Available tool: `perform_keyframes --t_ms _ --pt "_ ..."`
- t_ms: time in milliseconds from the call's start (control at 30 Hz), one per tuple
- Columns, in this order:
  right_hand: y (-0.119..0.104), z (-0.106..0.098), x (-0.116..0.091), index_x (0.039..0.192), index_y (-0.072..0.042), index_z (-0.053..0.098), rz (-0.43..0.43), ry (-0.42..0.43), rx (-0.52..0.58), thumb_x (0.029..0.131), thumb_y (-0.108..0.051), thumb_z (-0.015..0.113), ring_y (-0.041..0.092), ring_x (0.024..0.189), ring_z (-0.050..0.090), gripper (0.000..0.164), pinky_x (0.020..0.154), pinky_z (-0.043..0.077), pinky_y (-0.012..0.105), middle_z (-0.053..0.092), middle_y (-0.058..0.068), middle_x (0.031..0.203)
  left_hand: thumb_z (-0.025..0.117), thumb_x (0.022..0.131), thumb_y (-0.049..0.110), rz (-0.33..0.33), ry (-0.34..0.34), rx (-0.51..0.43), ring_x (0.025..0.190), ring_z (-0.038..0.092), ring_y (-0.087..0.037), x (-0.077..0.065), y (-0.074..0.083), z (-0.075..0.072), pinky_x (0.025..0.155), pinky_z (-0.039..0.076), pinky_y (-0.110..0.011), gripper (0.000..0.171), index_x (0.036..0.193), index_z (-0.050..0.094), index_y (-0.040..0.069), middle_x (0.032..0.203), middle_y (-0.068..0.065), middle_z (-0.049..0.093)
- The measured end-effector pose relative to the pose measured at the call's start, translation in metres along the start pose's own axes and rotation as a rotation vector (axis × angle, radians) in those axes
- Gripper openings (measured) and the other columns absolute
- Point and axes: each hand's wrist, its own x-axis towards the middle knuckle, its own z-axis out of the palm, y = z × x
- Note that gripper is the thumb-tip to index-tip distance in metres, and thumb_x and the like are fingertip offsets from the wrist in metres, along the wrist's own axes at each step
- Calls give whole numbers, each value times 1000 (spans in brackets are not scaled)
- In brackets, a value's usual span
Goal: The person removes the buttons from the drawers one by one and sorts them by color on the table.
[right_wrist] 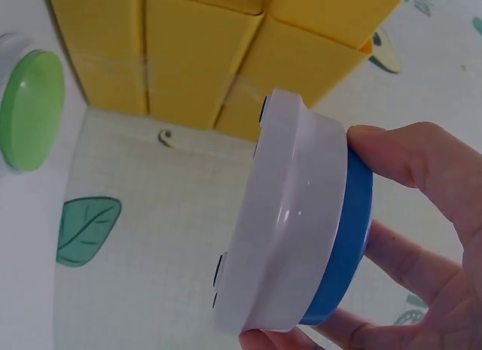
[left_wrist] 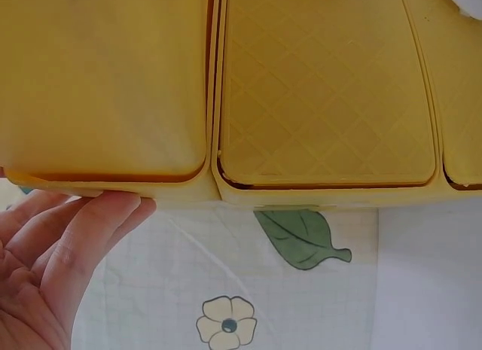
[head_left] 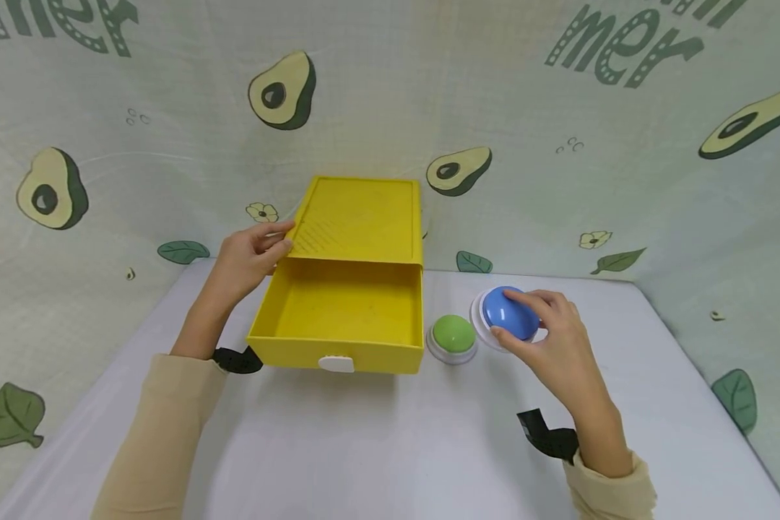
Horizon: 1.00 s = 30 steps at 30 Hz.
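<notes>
A yellow drawer cabinet (head_left: pixel 360 220) stands on the white table, its top drawer (head_left: pixel 344 354) pulled out with a white handle (head_left: pixel 336 364) at the front. My left hand (head_left: pixel 250 260) touches the cabinet's upper left edge with fairly straight fingers. Seen from the left wrist, the fingertips lie against the rim of its side wall. Off to the right, my right hand (head_left: pixel 552 339) holds a blue push button (head_left: pixel 508 315) with a white base, tilted and raised off the table. Thumb and fingers grip its rim in the right wrist view. A green push button (head_left: pixel 453 334) sits between cabinet and hand.
A light cloth (head_left: pixel 390 87) printed with avocados and leaves hangs behind and beside the table (head_left: pixel 364 448). Black straps (head_left: pixel 549 437) show at both wrists. The pulled-out drawer juts toward the front of the table.
</notes>
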Motion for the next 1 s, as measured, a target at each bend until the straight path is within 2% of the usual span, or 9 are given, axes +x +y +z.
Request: perform_keyframes --t_ms 667,1000 --pt "45 14 -6 128 -5 54 126 -106 -42 82 -27 71 42 108 41 54 81 47 55 43 27 126 52 95 32 1 4 -19 118 56 -27 1 -1 2 84 53 -40 46 138 46 17 137 -10 51" --pt "65 27 1 130 -3 52 181 -160 -57 83 -27 69 49 116 36 56 88 38 68 40 32 128 52 94 33 -4 11 -26 117 56 -26 1 -1 1 82 54 -35 46 137 47 18 136 -10 52"
